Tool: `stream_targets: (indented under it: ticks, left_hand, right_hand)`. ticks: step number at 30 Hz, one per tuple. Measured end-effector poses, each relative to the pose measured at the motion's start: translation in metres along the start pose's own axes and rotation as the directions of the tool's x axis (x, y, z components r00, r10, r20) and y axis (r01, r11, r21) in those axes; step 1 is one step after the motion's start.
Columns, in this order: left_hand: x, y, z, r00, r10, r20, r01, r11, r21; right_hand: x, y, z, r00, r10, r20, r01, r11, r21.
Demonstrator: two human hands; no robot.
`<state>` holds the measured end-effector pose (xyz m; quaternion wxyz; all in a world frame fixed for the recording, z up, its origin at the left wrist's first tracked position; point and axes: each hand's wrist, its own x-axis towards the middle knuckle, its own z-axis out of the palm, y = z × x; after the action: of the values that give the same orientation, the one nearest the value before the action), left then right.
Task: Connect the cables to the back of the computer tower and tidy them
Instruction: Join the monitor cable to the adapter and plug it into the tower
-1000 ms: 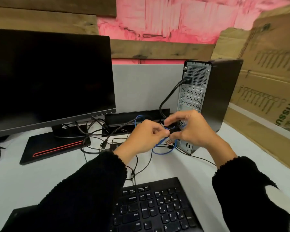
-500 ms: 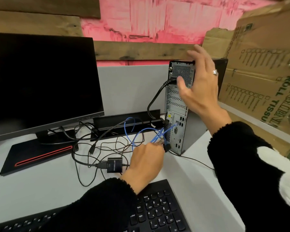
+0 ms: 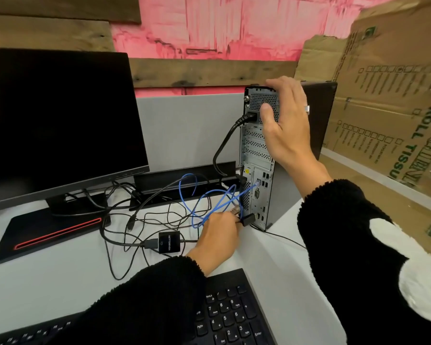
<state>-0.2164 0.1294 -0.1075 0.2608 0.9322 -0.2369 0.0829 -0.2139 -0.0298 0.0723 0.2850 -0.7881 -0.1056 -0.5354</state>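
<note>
The black computer tower (image 3: pixel 258 155) stands on the white desk with its perforated back panel facing me. My right hand (image 3: pixel 285 123) grips its top rear corner, fingers over the top edge and thumb on the fan grille. My left hand (image 3: pixel 218 235) holds a black cable plug (image 3: pixel 249 218) right at the ports near the tower's bottom. A thick black power cable (image 3: pixel 222 148) is plugged in near the top. A blue network cable (image 3: pixel 209 197) loops from the panel's middle across the desk.
A black monitor (image 3: pixel 57 125) on a red-striped stand fills the left. Tangled black cables and a small black adapter box (image 3: pixel 169 242) lie between monitor and tower. A black keyboard (image 3: pixel 230 317) sits near me. Cardboard boxes (image 3: pixel 388 95) lean at the right.
My right hand left the cable, rose and settled onto the tower's top rear corner. My left hand kept the black plug and brought it to the lower ports.
</note>
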Motion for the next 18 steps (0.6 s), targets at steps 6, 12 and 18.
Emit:
stream_targets:
  ticks: [6, 12, 18]
  left_hand:
    - [0.000, 0.007, -0.007, 1.000, 0.014, 0.013, -0.013, 0.995, -0.095]
    - [-0.002, 0.018, -0.010, 0.998, 0.053, -0.029, -0.055, 0.996, -0.064]
    - [0.003, 0.020, -0.007, 0.998, 0.062, -0.024, -0.063, 0.998, -0.016]
  right_hand:
    - [0.000, -0.002, 0.005, 0.999, 0.010, -0.047, -0.008, 0.999, 0.039]
    - [-0.001, -0.004, 0.006, 0.998, 0.042, -0.049, -0.038, 0.996, 0.080]
    - [0.000, -0.008, 0.005, 0.997, 0.062, -0.056, -0.057, 0.995, 0.085]
